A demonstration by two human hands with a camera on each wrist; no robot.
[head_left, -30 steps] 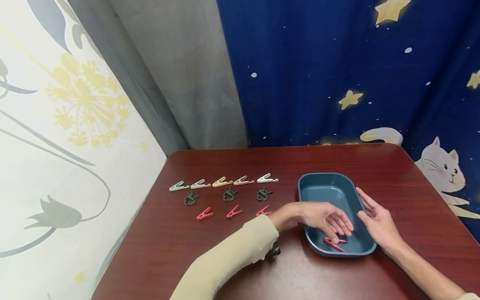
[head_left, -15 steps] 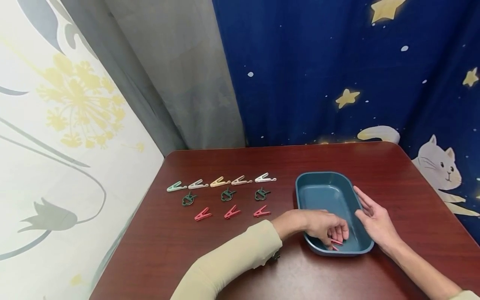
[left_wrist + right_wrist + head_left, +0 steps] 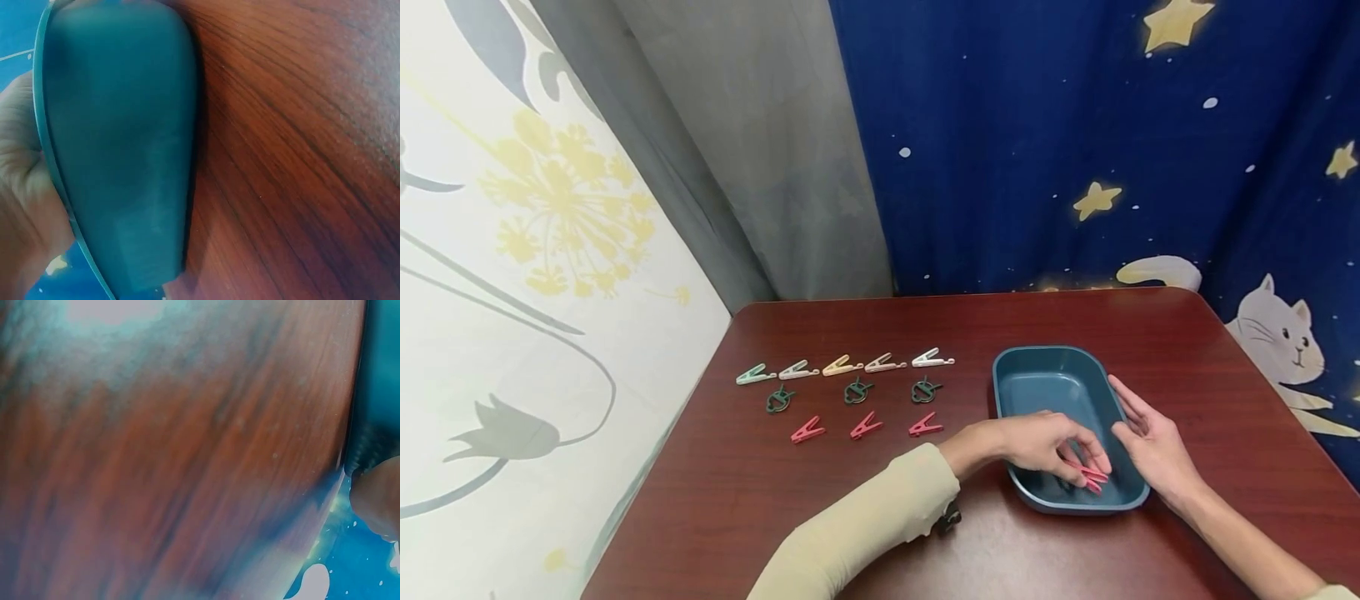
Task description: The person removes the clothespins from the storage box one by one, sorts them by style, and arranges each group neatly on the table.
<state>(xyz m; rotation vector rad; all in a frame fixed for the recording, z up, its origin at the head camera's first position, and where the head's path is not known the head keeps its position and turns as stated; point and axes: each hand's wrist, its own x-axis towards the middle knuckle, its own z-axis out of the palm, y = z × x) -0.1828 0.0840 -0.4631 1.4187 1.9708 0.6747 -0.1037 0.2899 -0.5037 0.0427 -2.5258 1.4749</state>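
Note:
In the head view my left hand (image 3: 1056, 446) reaches over the near left rim into a blue rectangular tub (image 3: 1052, 392). Thumb and fingers pinch a small red clip (image 3: 1096, 477) low inside the tub; part of the clip is hidden by the fingers. My right hand (image 3: 1161, 450) grips the tub's right side, thumb at the rim and fingers along the outer wall. The left wrist view has the tub's outer wall (image 3: 125, 144) with part of the left hand (image 3: 25, 200) past the rim. A fingertip (image 3: 378, 497) meets the tub wall in the right wrist view.
Left of the tub, several pale clips (image 3: 842, 365) form a back row on the brown table (image 3: 970, 550). Three dark green ring-shaped clips (image 3: 857, 391) lie before them, then three red clips (image 3: 866, 426) nearest. A starry blue curtain (image 3: 1000, 167) hangs behind.
My left hand has gone from hovering loosely over the red clip to pinching it, then shifted slightly to the right with it. The right hand and the tub have stayed in place.

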